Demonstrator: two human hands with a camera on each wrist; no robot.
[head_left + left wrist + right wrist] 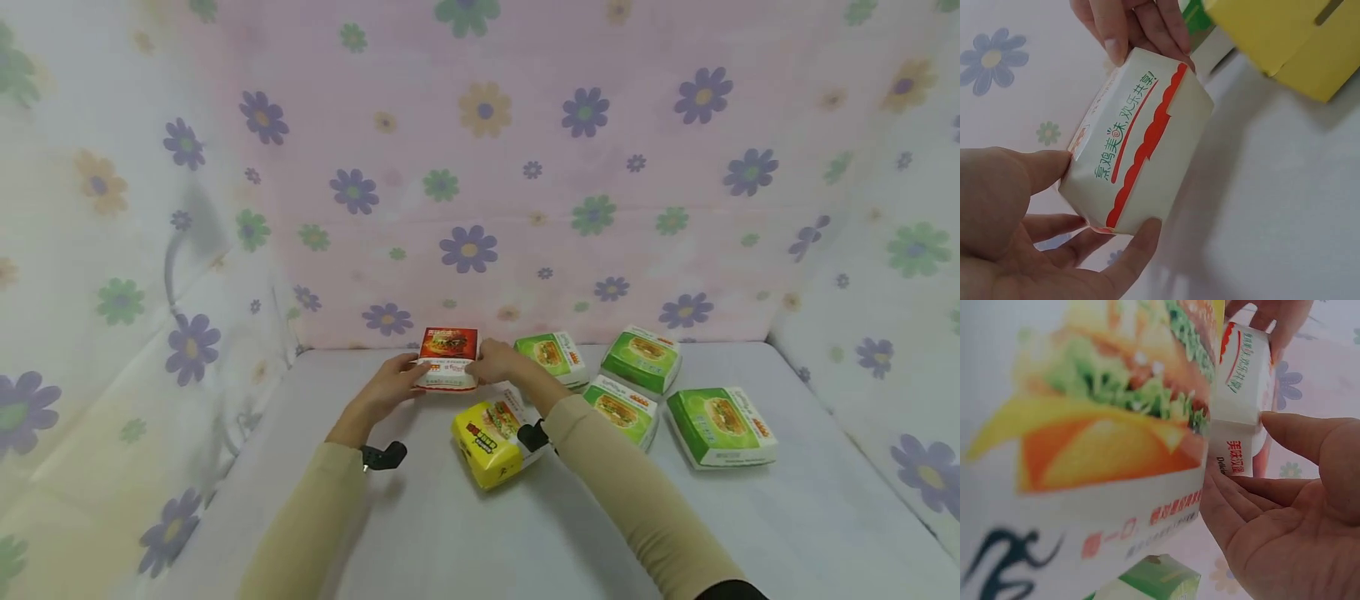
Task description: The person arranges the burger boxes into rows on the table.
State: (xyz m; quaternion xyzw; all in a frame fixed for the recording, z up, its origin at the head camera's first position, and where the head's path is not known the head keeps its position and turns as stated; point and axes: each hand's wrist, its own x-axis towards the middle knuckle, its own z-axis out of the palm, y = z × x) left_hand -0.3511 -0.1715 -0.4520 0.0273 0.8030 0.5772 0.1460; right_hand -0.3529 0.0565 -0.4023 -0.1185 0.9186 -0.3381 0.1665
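At the back of the table both hands hold a red and white burger box (448, 343) between them. The left hand (388, 387) grips its left end, thumb at the upper edge and fingers spread lower down, as the left wrist view shows. Its white side (1129, 144) carries a wavy red stripe and green writing. At the other end the right hand (501, 362) has its thumb on the upper edge and fingers along the side. Below the right forearm lies a yellow and white burger box (489, 446), which fills much of the right wrist view up close.
Several green and white burger boxes stand to the right, among them one at the back (551, 357) and one farthest right (723, 425). Flower-print cloth (420, 275) walls the white table (300, 417) at the back and both sides.
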